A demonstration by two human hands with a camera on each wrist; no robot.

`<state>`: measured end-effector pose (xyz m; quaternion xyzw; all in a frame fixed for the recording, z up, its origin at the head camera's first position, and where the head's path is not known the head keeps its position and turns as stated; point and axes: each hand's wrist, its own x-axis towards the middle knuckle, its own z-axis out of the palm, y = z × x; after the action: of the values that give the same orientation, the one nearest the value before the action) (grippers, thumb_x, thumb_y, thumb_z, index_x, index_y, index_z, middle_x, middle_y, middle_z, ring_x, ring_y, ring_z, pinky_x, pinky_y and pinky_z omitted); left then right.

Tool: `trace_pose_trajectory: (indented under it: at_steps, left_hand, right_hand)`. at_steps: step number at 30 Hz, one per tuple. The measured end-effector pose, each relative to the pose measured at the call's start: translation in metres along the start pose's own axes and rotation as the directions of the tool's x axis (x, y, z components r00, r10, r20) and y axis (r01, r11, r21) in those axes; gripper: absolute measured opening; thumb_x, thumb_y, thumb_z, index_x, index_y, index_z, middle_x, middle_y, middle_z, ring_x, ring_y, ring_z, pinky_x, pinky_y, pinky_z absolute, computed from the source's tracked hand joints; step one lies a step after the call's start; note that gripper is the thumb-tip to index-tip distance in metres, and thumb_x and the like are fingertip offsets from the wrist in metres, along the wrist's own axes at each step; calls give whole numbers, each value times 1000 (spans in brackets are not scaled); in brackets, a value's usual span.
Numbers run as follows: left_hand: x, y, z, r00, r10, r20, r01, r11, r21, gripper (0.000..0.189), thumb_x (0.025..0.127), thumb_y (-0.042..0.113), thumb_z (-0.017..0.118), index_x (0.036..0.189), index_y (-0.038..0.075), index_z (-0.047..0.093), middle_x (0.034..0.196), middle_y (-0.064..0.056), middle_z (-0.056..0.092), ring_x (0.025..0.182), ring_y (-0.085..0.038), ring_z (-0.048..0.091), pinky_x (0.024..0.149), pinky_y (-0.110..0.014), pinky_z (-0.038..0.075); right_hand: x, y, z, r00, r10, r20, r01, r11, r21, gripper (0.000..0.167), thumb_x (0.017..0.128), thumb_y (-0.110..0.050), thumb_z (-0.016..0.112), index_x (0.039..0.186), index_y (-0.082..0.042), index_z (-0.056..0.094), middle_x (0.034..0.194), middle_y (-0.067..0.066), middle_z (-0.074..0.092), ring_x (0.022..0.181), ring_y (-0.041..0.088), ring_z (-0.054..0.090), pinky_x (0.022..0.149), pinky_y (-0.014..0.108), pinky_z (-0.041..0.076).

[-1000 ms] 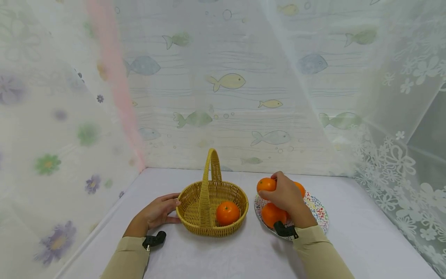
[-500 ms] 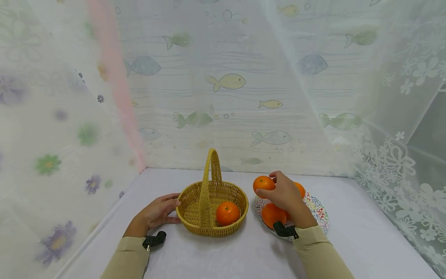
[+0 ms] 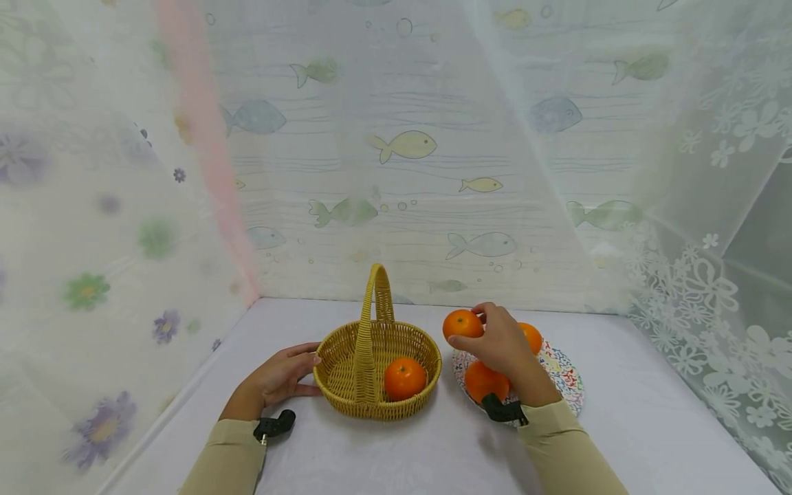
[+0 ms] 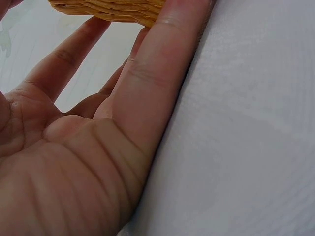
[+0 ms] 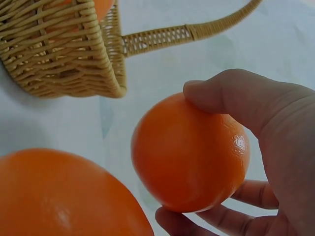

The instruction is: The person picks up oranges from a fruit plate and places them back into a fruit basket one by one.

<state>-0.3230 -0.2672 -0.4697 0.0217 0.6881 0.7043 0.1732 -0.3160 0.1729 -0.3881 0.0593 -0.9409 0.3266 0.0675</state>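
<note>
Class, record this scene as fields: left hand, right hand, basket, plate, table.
Left hand: touches the side of the basket
Right hand: holds the raised orange fruit between thumb and fingers
Basket: woven, upright handle, one fruit inside
Plate: multicoloured pattern, at least two fruits on it; part hidden by hand and arm
Table: white surface

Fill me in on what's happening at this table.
A person's right hand holds an orange in the air near the plate, while the left hand touches the side of the basket. A second orange sits in the basket; at least two other oranges are on the plate.
</note>
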Motion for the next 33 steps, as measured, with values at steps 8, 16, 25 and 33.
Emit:
trace_pose_trajectory:
  at_steps: [8, 16, 25, 33]
  left_hand:
    - [1, 2, 1, 1000, -8, -13, 8, 1000, -3, 66, 99, 21, 67, 158, 6, 40, 157, -17, 48, 128, -23, 62, 93, -58, 59]
    - [2, 1, 2, 1000, -9, -18, 9, 1000, 3, 66, 99, 21, 67, 158, 6, 40, 160, -18, 45, 129, -24, 61, 94, -58, 59]
    - [0, 0, 0, 1000, -14, -9, 14, 1000, -1, 68, 100, 22, 67, 159, 6, 38, 160, -17, 44, 131, -24, 59, 94, -58, 59]
    - [0, 1, -1, 1000, -13, 2, 13, 1000, -2, 68, 100, 23, 67, 159, 6, 37, 161, -17, 42, 133, -25, 58, 95, -58, 59]
  right_hand:
    - [-3, -8, 2, 1000, -15, 12, 15, 1000, -9, 81, 77, -65, 81, 136, -17, 55, 128, 10, 58, 105, 28, 58, 83, 41, 56]
    - [-6, -14, 5, 999, -54, -2, 54, 998, -14, 78, 77, -63, 83, 134, -18, 57, 125, 8, 59, 105, 26, 59, 85, 41, 57]
    - [-9, -21, 11, 994, -107, -3, 107, 994, -6, 73, 75, -60, 86, 130, -19, 61, 121, 5, 62, 106, 24, 60, 82, 38, 57]
    - [-11, -27, 15, 988, -155, -3, 155, 988, 19, 73, 75, -56, 88, 131, -16, 62, 125, 3, 63, 111, 25, 63, 89, 41, 59]
